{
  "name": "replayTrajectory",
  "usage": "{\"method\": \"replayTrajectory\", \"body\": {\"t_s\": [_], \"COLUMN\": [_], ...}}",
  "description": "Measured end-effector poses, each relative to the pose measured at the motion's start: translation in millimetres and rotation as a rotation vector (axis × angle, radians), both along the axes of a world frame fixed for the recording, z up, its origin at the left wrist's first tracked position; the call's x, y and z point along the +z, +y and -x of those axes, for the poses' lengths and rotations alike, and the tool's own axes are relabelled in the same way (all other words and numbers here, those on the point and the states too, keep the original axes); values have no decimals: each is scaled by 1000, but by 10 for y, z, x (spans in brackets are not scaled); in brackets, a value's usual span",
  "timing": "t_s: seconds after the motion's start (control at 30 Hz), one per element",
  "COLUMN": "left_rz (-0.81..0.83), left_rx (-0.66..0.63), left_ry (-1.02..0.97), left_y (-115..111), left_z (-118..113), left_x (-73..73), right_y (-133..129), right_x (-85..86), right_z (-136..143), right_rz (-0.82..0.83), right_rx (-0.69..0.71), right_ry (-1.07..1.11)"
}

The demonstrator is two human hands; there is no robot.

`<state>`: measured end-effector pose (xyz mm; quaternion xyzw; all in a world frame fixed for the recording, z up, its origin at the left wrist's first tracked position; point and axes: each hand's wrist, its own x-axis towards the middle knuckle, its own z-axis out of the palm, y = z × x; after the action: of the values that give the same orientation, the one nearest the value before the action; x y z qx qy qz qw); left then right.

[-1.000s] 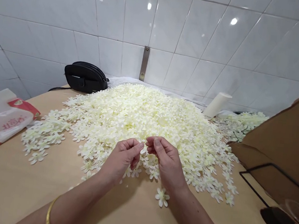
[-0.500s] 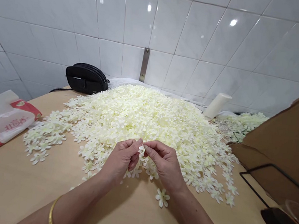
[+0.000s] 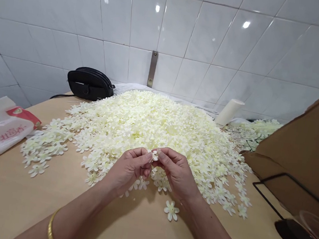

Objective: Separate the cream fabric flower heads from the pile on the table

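Between the fingertips of both hands is a small white artificial flower (image 3: pixel 155 156), mostly covered by the fingers. My left hand (image 3: pixel 131 168) pinches it from the left, thumb on top. From the right, my right hand (image 3: pixel 175 171) pinches the same flower between thumb and forefinger. Both hands are in front of a big heap of pale yellow-white artificial flowers (image 3: pixel 156 123). One loose flower (image 3: pixel 171 210) lies on the table just below my right hand. A gold bangle (image 3: pixel 51 228) circles my left wrist.
A black bag (image 3: pixel 90 84) stands behind the heap at left. A red-and-white plastic bag (image 3: pixel 5 129) lies at the left edge. At right are a white roll (image 3: pixel 229 113), a cardboard box (image 3: pixel 300 151), a black wire frame (image 3: pixel 268 203) and greenish-white flowers (image 3: pixel 259 129). A tiled wall (image 3: pixel 176 25) closes the back.
The flower has turned and moved slightly right between the fingertips, and the fingers now cover more of it. The whole view has shifted a little.
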<state>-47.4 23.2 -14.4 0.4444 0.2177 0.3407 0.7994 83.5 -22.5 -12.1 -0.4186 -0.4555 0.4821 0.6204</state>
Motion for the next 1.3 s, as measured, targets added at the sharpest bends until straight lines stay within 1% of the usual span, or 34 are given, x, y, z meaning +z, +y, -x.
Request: {"method": "replayTrajectory", "body": {"t_s": [0.07, 0.13, 0.27, 0.33, 0.4, 0.47, 0.63, 0.7, 0.8, 0.9, 0.93, 0.97, 1.0, 1.03, 1.07, 1.13, 1.2, 1.3], "left_rz": [-39, -131, -397, -467, -498, -514, -547, -560, -571, -596, -609, -618, -613, -595, -557, -427, -274, -112], "left_rx": [-3, 32, 156, 216, 268, 305, 360, 378, 438, 567, 599, 602, 570, 506, 420, 250, 154, 93], "left_ry": [6, 45, 215, 272, 283, 273, 246, 281, 407, 504, 509, 500, 482, 459, 430, 349, 250, 134], "left_y": [7, 4, -29, -44, -46, -31, 57, 93, 123, 101, 82, 58, 31, 2, -28, -86, -134, -171], "left_z": [8, 14, 24, 30, 36, 45, 80, 91, 102, 105, 103, 98, 88, 73, 53, 2, -54, -107], "left_x": [-8, -14, 0, 16, 30, 42, 51, 45, 36, 49, 58, 67, 74, 77, 75, 57, 27, -22], "right_y": [5, 6, -9, -11, -3, 10, 24, 20, 14, 6, 3, -2, -8, -15, -23, -39, -54, -73], "right_x": [-11, -28, -42, -38, -36, -40, -52, -45, -32, -24, -22, -19, -16, -14, -14, -24, -47, -88], "right_z": [-2, -1, -23, -55, -91, -119, -103, -79, -55, -51, -51, -50, -48, -43, -37, -21, -5, 2], "right_rz": [2, 0, 17, 23, 22, 18, 16, 22, 30, 23, 22, 18, 8, -15, -55, -184, -327, -444], "right_rx": [-24, -90, -286, -382, -443, -443, -332, -298, -266, -271, -292, -322, -357, -397, -437, -491, -495, -410], "right_ry": [35, 6, -134, -167, -156, -115, -18, 15, 42, 17, -16, -67, -139, -226, -326, -542, -736, -915]}}
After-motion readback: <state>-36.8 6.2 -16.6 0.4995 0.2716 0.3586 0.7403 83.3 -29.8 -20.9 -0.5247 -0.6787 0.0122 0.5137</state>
